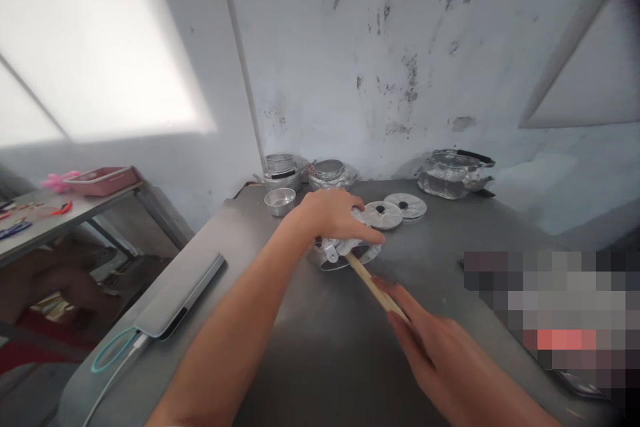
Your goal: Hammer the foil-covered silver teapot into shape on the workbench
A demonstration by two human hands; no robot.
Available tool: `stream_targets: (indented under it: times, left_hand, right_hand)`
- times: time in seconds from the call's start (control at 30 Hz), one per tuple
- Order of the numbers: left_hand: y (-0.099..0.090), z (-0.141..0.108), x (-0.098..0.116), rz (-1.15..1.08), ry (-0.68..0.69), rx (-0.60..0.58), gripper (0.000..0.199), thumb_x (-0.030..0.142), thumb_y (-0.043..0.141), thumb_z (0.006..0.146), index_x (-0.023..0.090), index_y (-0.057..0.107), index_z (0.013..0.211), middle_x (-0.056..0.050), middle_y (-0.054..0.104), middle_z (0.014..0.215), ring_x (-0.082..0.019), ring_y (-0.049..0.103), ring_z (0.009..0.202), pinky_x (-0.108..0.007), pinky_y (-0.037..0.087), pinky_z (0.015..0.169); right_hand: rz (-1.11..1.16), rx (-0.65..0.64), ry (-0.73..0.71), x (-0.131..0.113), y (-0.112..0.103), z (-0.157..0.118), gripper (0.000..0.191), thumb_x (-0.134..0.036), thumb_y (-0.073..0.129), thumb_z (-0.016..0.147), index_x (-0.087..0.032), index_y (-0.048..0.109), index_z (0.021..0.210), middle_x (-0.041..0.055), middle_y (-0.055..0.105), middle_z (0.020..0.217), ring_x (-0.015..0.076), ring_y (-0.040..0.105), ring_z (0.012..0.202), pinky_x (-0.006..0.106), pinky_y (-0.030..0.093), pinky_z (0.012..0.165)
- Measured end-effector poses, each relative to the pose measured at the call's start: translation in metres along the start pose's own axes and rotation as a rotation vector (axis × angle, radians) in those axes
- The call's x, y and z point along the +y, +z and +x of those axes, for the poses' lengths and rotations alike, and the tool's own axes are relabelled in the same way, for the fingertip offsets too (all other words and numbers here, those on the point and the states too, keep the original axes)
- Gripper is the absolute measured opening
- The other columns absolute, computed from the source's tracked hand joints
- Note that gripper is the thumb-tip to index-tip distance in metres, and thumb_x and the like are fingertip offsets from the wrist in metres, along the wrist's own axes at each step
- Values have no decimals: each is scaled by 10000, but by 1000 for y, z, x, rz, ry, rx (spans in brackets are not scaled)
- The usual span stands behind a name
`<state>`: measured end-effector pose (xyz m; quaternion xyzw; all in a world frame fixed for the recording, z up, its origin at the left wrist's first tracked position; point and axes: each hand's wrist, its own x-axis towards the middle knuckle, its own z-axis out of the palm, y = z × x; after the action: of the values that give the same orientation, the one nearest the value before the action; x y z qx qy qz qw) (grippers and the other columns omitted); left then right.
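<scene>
Covering small pan (345, 255), left hand (334, 215) grip closed, right hand (430, 343) pinching wooden handle (373, 285)

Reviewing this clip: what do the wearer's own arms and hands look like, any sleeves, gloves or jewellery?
Both forearms are bare as far as the frame shows, with no sleeves in view. The left hand and right hand wear no gloves. No watch, bracelet or ring shows on either. The fingers are uncovered.

Stained white wall (400, 60) behind the grey counter (310, 347); bright window light (100, 47) upper left; a side table (60, 213) off the counter's left edge bears a pink tray (103, 180).
</scene>
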<state>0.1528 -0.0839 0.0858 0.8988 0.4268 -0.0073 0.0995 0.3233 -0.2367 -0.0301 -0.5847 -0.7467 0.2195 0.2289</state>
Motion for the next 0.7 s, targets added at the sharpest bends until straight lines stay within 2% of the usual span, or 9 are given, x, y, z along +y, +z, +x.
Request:
stream_targets:
  times: [0.13, 0.3, 0.4, 0.47, 0.57, 0.63, 0.7]
  left_hand:
    - [1, 1, -2, -5, 3, 2, 774, 779, 540, 701, 337, 560, 1336, -12, 586, 1365, -336, 573, 1141, -406, 488, 891]
    - [2, 2, -4, 4, 3, 1, 796, 797, 531, 700, 345, 541, 1355, -18, 585, 1364, -332, 571, 1141, -417, 485, 898]
    - [3, 2, -3, 2, 7, 5, 794, 800, 526, 703, 345, 541, 1355, -20, 588, 1358, -331, 576, 1133, -415, 486, 893]
    - [3, 2, -3, 3, 1, 9, 783, 794, 526, 707, 340, 551, 1344, -20, 597, 1342, -329, 583, 1120, -412, 489, 883]
    - [3, 3, -4, 13, 2, 6, 782, 802, 518, 707, 342, 553, 1339, -16, 604, 1331, -326, 586, 1115, -412, 487, 884]
    - [3, 3, -5, 16, 7, 0, 796, 814, 516, 701, 350, 542, 1348, -14, 583, 1363, -330, 576, 1136, -412, 483, 895]
    - [3, 3, -5, 18, 6, -5, 812, 821, 512, 700, 349, 531, 1361, -16, 566, 1387, -334, 565, 1154, -412, 483, 897]
  right_hand:
    - [15, 76, -12, -1, -1, 1, 443, -374, 278, 1040, -270, 360, 1463, 41, 757, 946, 213, 746, 821, 281, 553, 660]
    - [2, -6, 22, 2, 3, 3, 427, -350, 278, 1038, -273, 398, 1441, 47, 757, 983, 225, 740, 898, 318, 556, 752]
    - [32, -29, 42, 2, 2, 2, 434, -358, 276, 1039, -277, 387, 1451, 11, 750, 853, 201, 732, 733, 294, 550, 668]
    - [42, -1, 25, 0, 1, 1, 446, -355, 278, 1039, -281, 366, 1470, -4, 740, 803, 191, 720, 672, 280, 544, 625]
    - [11, 85, -29, -2, 1, 1, 468, -328, 291, 1033, -287, 336, 1497, 24, 758, 907, 210, 744, 801, 294, 563, 682]
    - [-44, 112, -55, -2, 2, 1, 473, -302, 315, 1017, -298, 377, 1486, 40, 766, 925, 237, 752, 822, 323, 577, 692]
    - [-88, 107, -79, -3, 3, 1, 474, -275, 346, 994, -319, 440, 1456, 38, 770, 874, 254, 754, 745, 341, 586, 644]
